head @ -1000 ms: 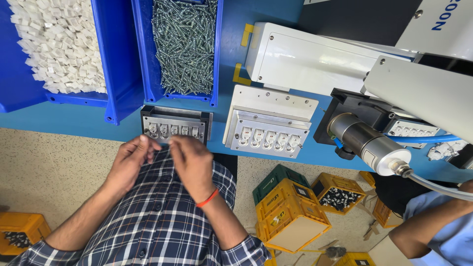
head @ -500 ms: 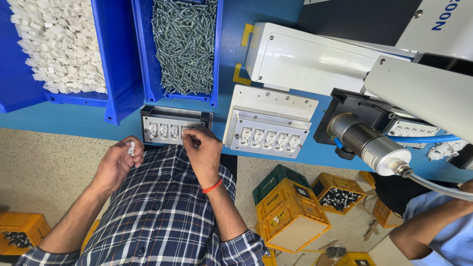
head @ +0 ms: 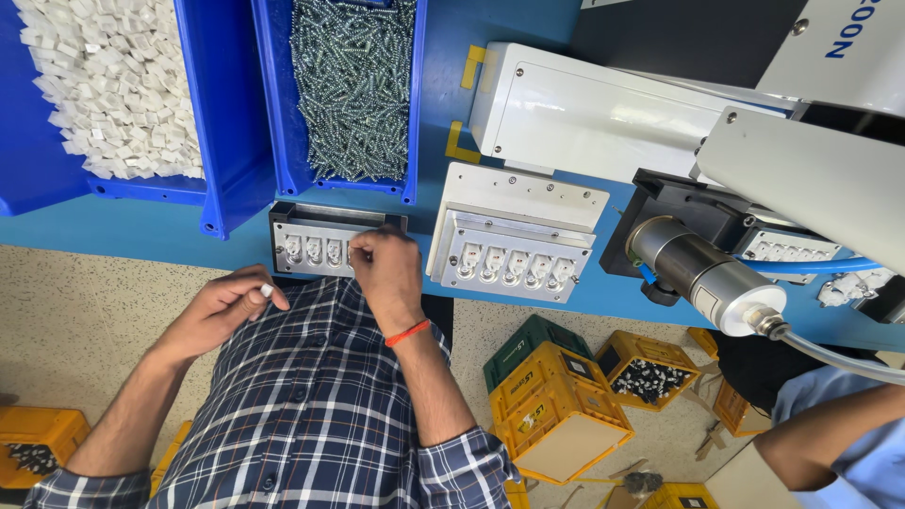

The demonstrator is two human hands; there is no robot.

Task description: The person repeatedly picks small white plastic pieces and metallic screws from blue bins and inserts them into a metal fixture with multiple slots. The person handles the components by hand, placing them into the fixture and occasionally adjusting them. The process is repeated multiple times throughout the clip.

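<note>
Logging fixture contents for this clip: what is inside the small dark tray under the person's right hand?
The dark tray shows three pockets, each holding a small white part. The right hand covers the tray's remaining pockets, so their contents cannot be seen.

The left hand (head: 226,306) sat at eight o'clock, fingers curled loosely, forearm trailing toward seven. The right hand (head: 385,273) lay near centre, fingers bunched pointing toward eleven, its forearm running down toward five.
</note>
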